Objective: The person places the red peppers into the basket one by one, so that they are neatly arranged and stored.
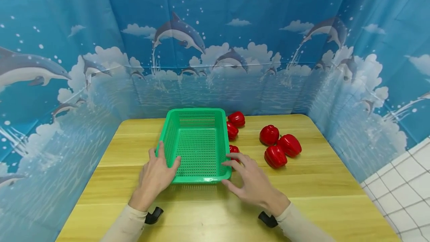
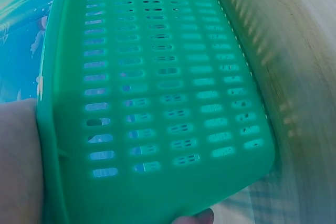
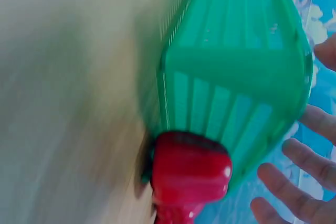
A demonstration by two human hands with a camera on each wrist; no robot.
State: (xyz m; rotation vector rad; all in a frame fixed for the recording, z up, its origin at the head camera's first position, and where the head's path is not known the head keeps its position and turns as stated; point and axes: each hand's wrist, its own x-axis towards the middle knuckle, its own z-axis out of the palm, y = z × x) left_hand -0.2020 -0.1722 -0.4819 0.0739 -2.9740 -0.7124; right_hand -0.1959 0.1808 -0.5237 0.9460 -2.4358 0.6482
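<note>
Looking down at our own two hands here, we've got the green basket (image 1: 196,146) sitting near the middle of the wooden surface (image 1: 319,189), its long side running away from us toward 12 o'clock. Our left hand (image 1: 155,176) sits at the near left corner, about 7 o'clock of the basket, thumb hooked over the rim and fingers down the outside wall, so it's properly gripping the thing; the left wrist view backs that up with skin pressed to the rim (image 2: 50,145). Our right hand (image 1: 250,180) is at roughly 4 o'clock, fingers spread wide and relaxed, fingertips just beside the near right corner, not closed on anything as far as we can tell. Makes sense as a two-sided brace, one hand per corner so the light plastic doesn't skid. Six red peppers lie off at 2 to 3 o'clock: three hugging the basket's right wall (image 1: 232,130), one of them (image 3: 190,174) right by our fingers, and three clustered (image 1: 279,145) further right, apart from the basket. Nothing's inside the basket.
</note>
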